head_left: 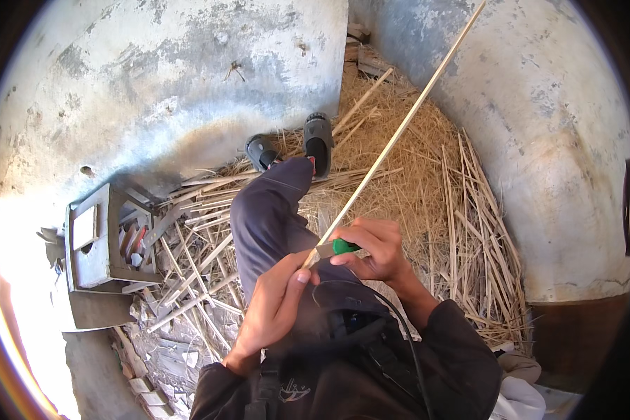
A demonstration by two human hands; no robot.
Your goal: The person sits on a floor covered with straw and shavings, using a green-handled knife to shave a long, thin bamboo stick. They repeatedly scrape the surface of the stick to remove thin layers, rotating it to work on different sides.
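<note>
A long, thin pale wooden strip (395, 142) slants from my lap up to the top right of the head view. My left hand (278, 297) pinches its near end between thumb and fingers. In my right hand (376, 250) is a knife with a green handle (343, 246), my fingers closed around it. The knife's blade (325, 250) lies against the strip just beyond my left fingertips. The strip's near tip is partly hidden by my left hand.
Cut sticks (469, 238) lie piled along the right wall, with straw-like shavings (392, 189) over the floor. More sticks (199, 280) cross at left, beside a wooden box (94, 259) with odds and ends inside. A cable (402, 322) hangs by my right arm.
</note>
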